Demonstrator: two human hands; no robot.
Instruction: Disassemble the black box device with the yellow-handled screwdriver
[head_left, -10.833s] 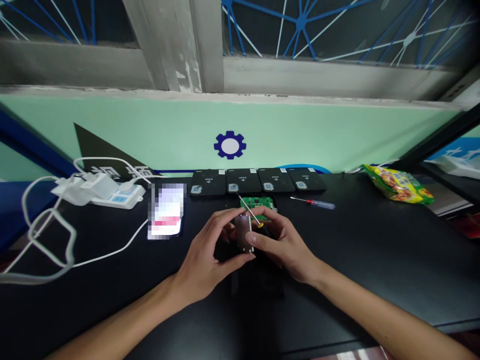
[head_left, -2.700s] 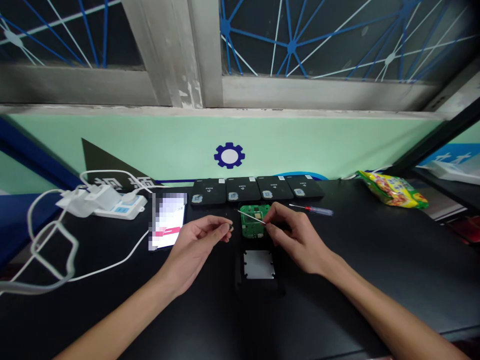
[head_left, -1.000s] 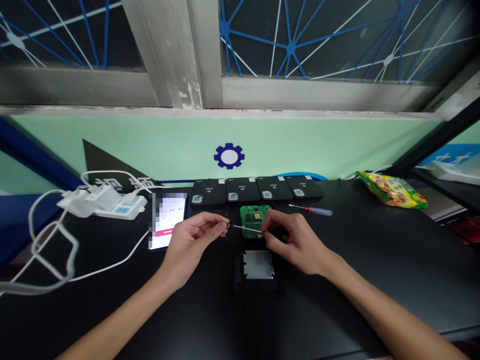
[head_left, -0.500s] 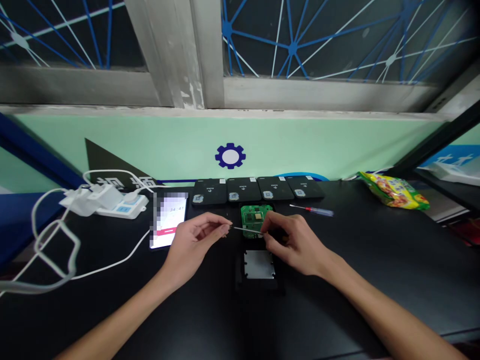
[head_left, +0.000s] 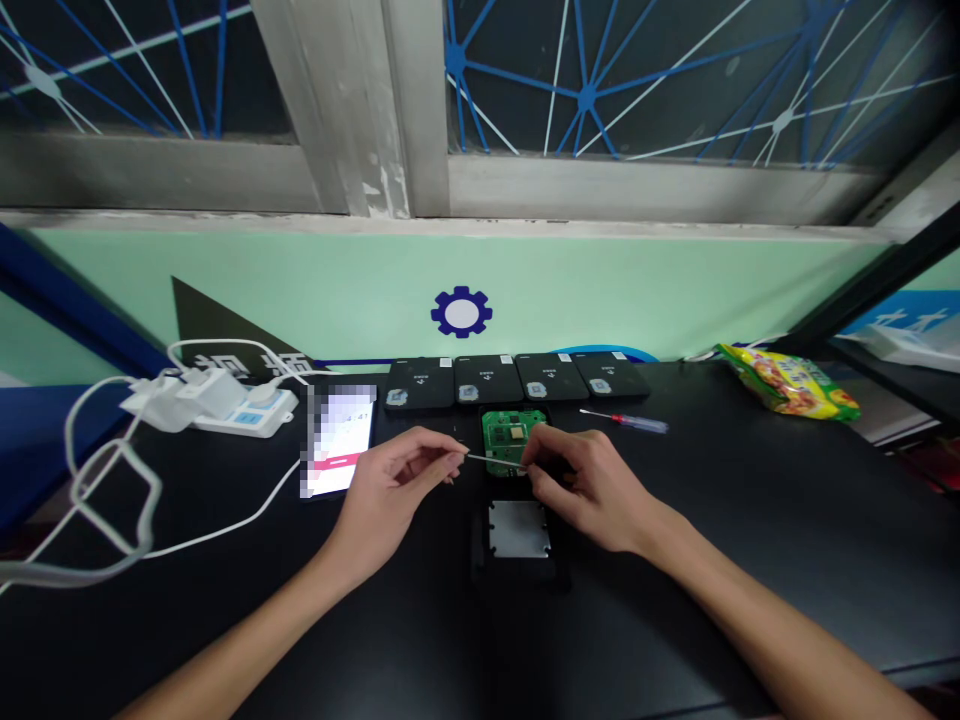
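Note:
My right hand (head_left: 581,485) is closed, its thumb and fingers pinched round one end of a thin metal rod (head_left: 495,461); any handle is hidden. The rod points left, passing over the lower part of a green circuit board (head_left: 504,436) in a black case. My left hand (head_left: 397,485) is closed in a pinch at the rod's other end. What its fingertips hold is too small to make out. Below the board, beside my right hand, lies a silver metal plate (head_left: 519,530) on a dark part. A tiny light speck lies on the table above my left fingertips.
Several flat black boxes (head_left: 420,384) with labels line the back of the black table (head_left: 360,630). A screwdriver (head_left: 637,423) with a clear handle lies right, near a yellow-green snack bag (head_left: 795,385). Left are a lit phone (head_left: 341,440) and a white power strip (head_left: 247,412) with cables.
Both hands keep nearly the same position. My left fingertips have shifted slightly right and down, closer to the rod's end. The rod stays in my right hand.

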